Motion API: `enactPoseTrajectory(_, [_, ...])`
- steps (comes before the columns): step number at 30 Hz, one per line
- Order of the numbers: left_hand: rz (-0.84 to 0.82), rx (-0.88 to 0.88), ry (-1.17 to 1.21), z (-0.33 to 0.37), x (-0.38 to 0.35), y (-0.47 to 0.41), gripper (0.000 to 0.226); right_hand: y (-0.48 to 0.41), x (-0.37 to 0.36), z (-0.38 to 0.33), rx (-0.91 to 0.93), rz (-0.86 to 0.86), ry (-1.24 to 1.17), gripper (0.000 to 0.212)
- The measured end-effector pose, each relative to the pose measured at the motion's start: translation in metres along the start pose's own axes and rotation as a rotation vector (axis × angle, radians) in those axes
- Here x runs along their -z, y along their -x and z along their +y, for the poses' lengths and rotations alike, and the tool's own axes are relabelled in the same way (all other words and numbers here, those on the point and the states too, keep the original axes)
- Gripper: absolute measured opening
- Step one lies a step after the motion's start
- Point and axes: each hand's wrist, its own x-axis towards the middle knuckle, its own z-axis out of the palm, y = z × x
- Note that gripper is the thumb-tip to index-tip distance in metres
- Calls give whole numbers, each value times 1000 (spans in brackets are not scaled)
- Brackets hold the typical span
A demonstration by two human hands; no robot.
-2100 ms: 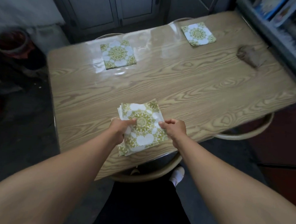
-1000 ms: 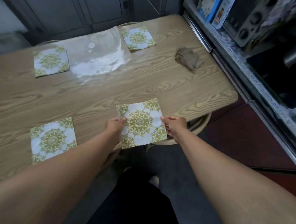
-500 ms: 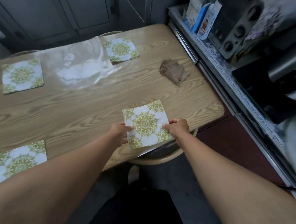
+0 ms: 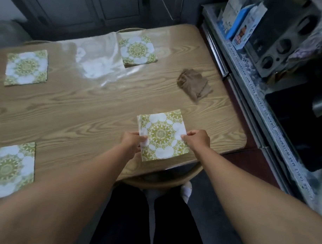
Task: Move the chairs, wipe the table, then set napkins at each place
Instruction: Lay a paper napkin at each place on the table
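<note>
3 napkins already lie flat on the table (image 4: 95, 108), the brown cloth (image 4: 193, 84) sits aside, and the left hand (image 4: 132, 141) and right hand (image 4: 198, 140) pinch the last napkin (image 4: 162, 134) at the near right place.

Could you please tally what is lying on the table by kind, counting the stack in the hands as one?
Single napkins laid flat: 3
Napkin stack, held by both hands: 1
Brown cloth: 1
Total: 5
</note>
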Motion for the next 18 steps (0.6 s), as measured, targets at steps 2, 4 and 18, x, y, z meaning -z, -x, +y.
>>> enactPoseTrajectory(2, [51,-5,20,-7,-13,-2,32,-13,8,2,26,-20,42,13])
enactPoseTrajectory(4, [108,-14,54,-14,-30,-4,31,-28,16,5,45,-53,90,14])
enactPoseTrajectory(18, [430,-31,79,-46,-55,-27,19,-64,23,19,45,-87,176,13])
